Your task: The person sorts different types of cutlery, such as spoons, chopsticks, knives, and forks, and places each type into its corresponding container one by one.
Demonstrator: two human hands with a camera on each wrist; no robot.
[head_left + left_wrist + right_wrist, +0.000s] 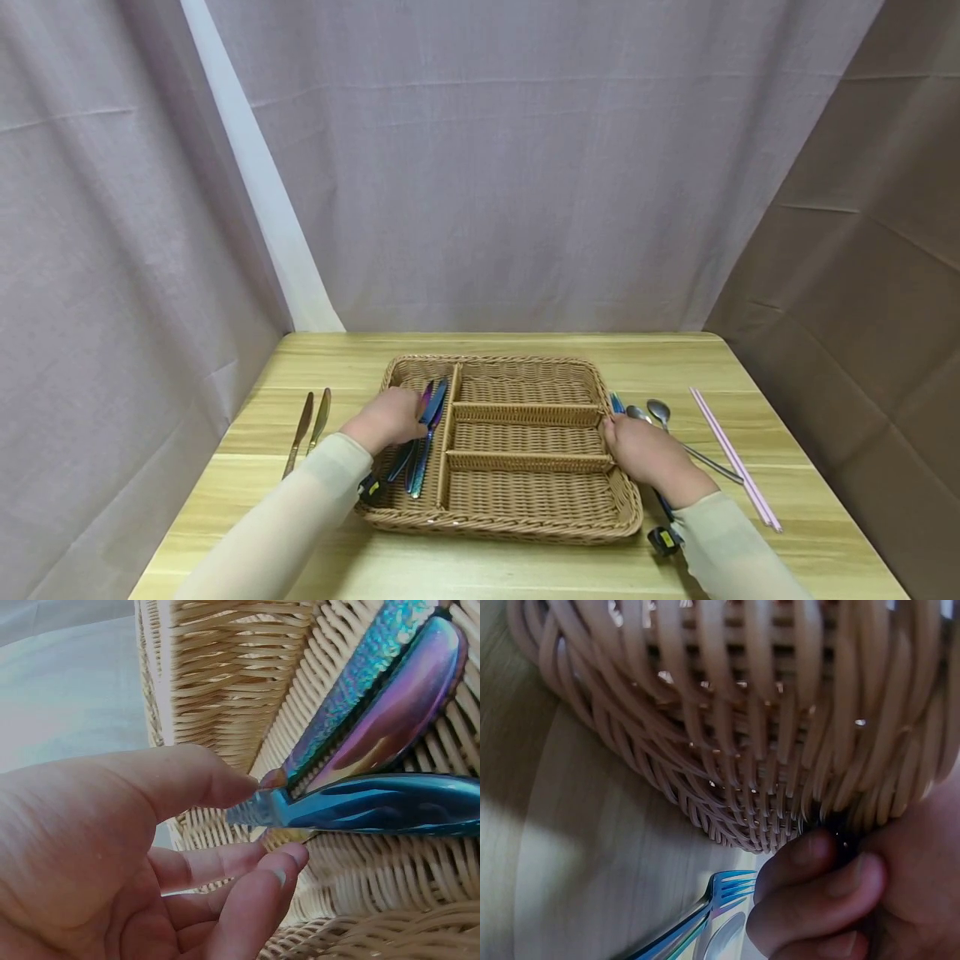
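Observation:
A wicker cutlery basket (498, 527) with a long left compartment and several smaller ones stands on the table. My left hand (390, 419) reaches into the left compartment, its thumb and fingers pinching a shiny blue knife (375, 804) near where blade meets handle. Beside it in the left wrist view lie a purple blade (397, 720) and a hammered rainbow handle (360, 690). My right hand (648, 452) grips the basket's right side at the rim, with fingers curled below it in the right wrist view. Blue forks (705, 904) lie on the table near those fingers.
Left of the basket, a copper-coloured knife (302, 429) and a gold-coloured knife (321, 417) lie on the wooden table (450, 567). Spoons (659, 410) and pink chopsticks (733, 457) lie to the right. Grey curtains (510, 192) hang behind the table.

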